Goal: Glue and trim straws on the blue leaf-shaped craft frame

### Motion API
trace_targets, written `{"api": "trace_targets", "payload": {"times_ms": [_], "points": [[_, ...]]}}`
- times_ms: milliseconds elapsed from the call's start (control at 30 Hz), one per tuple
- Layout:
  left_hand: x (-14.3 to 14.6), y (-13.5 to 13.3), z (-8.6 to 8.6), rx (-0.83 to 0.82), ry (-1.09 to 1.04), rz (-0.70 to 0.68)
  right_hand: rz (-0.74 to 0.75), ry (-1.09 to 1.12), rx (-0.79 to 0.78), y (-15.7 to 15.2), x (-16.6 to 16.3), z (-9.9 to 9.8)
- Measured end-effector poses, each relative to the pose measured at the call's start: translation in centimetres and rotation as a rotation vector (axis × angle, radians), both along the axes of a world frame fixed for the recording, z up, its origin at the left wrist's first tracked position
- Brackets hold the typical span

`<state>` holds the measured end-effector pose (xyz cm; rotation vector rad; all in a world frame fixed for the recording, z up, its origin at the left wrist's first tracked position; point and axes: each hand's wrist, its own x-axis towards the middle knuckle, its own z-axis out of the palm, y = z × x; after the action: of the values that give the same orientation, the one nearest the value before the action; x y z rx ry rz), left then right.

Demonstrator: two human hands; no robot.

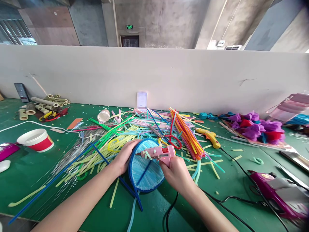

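My left hand [126, 156] grips the far left rim of a round light-blue piece [153, 175], edged in dark blue and tilted toward me. Its fingers are partly hidden behind it. A pink hot glue gun [166, 154] is in my right hand [178, 172], which is wrapped around the handle. The gun's nozzle points left, over the upper part of the round piece. One dark blue pipe cleaner [145, 173] lies across the light-blue face, and others stick out at its lower left. Behind it spreads a heap of yellow-green pipe cleaners [96, 158].
An orange bundle of pipe cleaners [187, 135] and a yellow glue gun [210, 137] lie to the right. Further right are purple and red flowers [260, 129] and a magenta device [277, 196] with black cords. A paper cup [36, 140] and bamboo pieces [48, 104] stand left.
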<state>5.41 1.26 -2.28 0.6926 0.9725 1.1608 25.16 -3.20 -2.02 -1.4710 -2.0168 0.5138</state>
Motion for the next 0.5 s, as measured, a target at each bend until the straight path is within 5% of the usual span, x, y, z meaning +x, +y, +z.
{"api": "trace_targets", "payload": {"times_ms": [500], "points": [[0.13, -0.28, 0.51, 0.000, 0.021, 0.033, -0.086, -0.026, 0.080, 0.43, 0.44, -0.13]]}}
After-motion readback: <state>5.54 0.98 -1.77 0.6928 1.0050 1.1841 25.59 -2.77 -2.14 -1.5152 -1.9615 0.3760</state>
